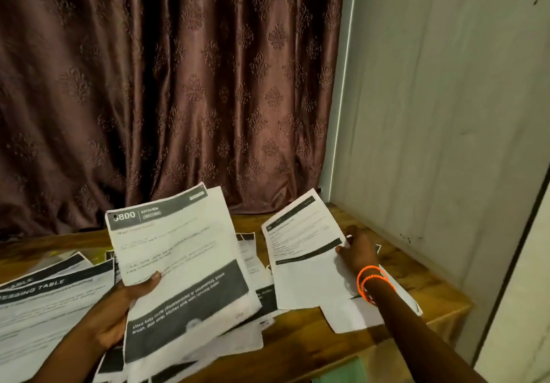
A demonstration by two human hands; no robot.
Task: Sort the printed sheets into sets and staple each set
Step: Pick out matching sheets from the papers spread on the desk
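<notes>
- Head view: my left hand (119,308) grips a bundle of printed sheets (184,266) at 7 o'clock, thumb curled over the "KITCHEN" page on top.
- My right hand (355,250) at 4 o'clock pinches the edge of a single sheet (303,251) above the wooden table (416,278).
- I judge this is sorting: I should read each header before laying the sheet down, and keep piles apart.
- No stapler shows here.
</notes>
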